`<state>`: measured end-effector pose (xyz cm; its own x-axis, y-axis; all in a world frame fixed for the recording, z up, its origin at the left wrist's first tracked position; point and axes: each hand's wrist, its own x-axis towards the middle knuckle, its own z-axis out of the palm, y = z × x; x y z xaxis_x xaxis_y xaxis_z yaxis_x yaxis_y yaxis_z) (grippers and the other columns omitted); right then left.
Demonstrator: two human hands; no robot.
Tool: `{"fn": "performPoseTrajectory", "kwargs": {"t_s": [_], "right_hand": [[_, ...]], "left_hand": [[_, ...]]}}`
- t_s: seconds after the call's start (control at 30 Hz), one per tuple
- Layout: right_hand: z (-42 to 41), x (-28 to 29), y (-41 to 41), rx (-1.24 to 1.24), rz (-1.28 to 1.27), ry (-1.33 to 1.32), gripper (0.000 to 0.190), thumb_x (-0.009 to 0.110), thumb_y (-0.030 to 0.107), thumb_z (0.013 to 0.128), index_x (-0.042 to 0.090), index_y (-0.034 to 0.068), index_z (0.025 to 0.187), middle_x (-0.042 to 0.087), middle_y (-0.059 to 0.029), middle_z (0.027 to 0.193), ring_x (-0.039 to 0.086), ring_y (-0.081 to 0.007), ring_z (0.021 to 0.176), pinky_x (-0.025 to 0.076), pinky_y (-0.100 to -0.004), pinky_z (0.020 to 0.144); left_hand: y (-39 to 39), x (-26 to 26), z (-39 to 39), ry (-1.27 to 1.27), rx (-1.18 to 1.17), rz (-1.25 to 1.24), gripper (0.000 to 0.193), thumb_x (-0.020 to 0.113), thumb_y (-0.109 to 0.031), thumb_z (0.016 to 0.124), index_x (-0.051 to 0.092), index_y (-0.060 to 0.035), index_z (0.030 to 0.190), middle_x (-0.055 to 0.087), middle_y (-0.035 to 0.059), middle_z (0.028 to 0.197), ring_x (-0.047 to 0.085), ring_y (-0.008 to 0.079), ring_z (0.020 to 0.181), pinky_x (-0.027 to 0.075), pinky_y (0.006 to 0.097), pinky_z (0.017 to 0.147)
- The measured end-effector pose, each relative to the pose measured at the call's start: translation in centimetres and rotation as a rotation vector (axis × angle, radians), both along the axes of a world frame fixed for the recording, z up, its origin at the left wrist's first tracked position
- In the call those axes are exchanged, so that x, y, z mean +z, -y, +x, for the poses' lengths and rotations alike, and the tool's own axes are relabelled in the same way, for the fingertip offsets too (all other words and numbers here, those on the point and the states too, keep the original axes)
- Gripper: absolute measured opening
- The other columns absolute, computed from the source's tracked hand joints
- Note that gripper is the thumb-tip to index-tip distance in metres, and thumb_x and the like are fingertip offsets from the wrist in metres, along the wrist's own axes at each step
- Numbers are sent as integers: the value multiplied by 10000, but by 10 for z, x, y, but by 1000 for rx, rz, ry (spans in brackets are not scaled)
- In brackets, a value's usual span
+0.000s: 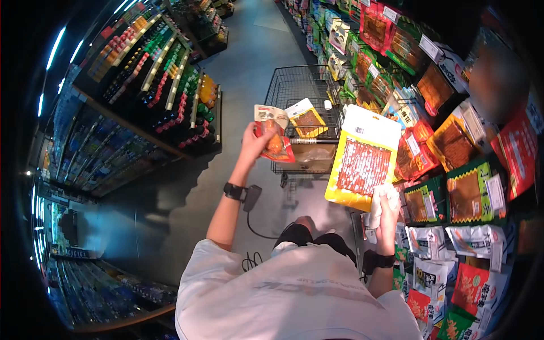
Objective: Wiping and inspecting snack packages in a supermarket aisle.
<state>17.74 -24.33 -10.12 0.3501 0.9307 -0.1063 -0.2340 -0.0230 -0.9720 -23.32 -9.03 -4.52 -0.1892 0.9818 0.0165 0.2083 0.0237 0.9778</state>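
Pinched in my left hand (254,142) is a red and beige snack pouch (274,140) with a clear window showing orange-brown food. It hangs over the near left side of a black wire shopping cart (293,80). My right hand (386,202) grips the lower right corner of a large yellow and white snack packet (361,165), beside the shelf. Reddish-brown strips show through its clear front. A smaller yellow and white packet (308,121) lies in the cart, partly behind the pouch. Below it, a brown cardboard box (312,153) shows through the wire.
Hanging snack packets with price tags fill the rack (425,165) close on my right. Across the aisle, a shelf of bottles (170,85) stands on the left. The grey floor (246,38) runs on beyond the cart. A cable (259,233) hangs from my left wrist device.
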Motion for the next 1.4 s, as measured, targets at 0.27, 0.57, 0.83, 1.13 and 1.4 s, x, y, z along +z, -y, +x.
{"fn": "performPoseTrajectory", "kwargs": {"t_s": [0.27,0.57,0.83,1.13,1.4], "right_hand": [[-18,-10,-93,-208,-81,-6,290,678,164,975,624,32,1227,669,-18,1097,644,-93,980,512,-242,850],[-79,24,-154,-478,-110,-5,371,684,151,968,574,33,1302,653,-32,1179,628,-109,1044,514,-263,890],[-107,42,-194,-381,-153,38,343,685,188,976,594,47,1275,654,-10,1155,618,-79,994,491,-236,847],[-135,56,-228,-153,-155,29,299,651,115,972,600,13,1248,656,-16,1130,631,-98,1006,505,-256,881],[-87,57,-222,-288,173,101,383,533,228,1057,511,13,1373,593,-69,1292,573,-154,1171,450,-315,1024]], "left_hand": [[-257,-113,-45,-402,77,89,578,758,-309,785,569,80,1169,689,273,1057,699,409,976,553,468,846],[-339,-318,-78,-445,-144,-469,343,671,-277,826,716,-46,1076,732,220,1019,712,399,969,570,464,797],[-365,-424,-144,-430,-144,-795,291,755,-223,769,716,-24,977,741,200,983,737,318,904,595,409,739],[-285,-102,17,427,-770,-405,589,516,-485,1034,572,20,1332,623,88,1278,580,137,1129,477,312,964],[-166,35,92,500,-676,42,726,645,9,942,256,-21,1555,468,97,1463,473,173,1326,403,340,1101]]}}
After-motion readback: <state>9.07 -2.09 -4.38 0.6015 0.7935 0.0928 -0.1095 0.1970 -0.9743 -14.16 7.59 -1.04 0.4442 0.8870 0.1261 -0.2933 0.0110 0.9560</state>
